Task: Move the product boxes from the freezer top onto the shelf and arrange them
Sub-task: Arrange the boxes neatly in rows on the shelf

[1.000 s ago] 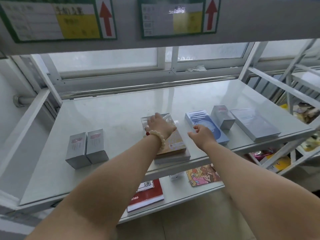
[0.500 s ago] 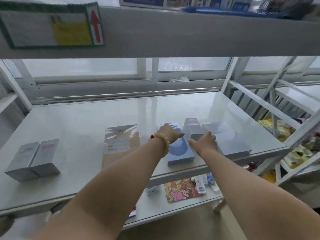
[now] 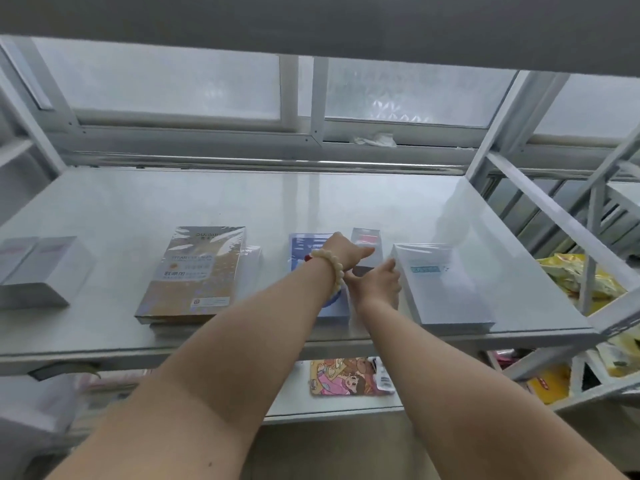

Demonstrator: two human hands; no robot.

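On the grey shelf (image 3: pixel 346 199) a small silver box (image 3: pixel 367 237) stands between a blue flat box (image 3: pixel 304 244) and a white flat box (image 3: pixel 446 289). My left hand (image 3: pixel 346 252), with a bead bracelet on the wrist, reaches across the blue box and lays straight fingers on the silver box's front. From below, my right hand (image 3: pixel 375 284) cups the base of that box, thumb on its left and fingers on its right. A gold flat box (image 3: pixel 195 271) lies on another box further left. Two silver boxes (image 3: pixel 38 268) stand side by side at the far left.
An upper shelf board (image 3: pixel 311 19) hangs low overhead. White frame struts (image 3: pixel 540 199) cross on the right, with yellow packets (image 3: pixel 575 275) behind them. The lower shelf holds a cartoon-printed pack (image 3: pixel 343 377). A window frame (image 3: pixel 304 98) runs along behind the shelf.
My left hand went from the gold box across the blue box to the small silver box. My right hand moved from the blue box to the silver box's base. The view shifted right.
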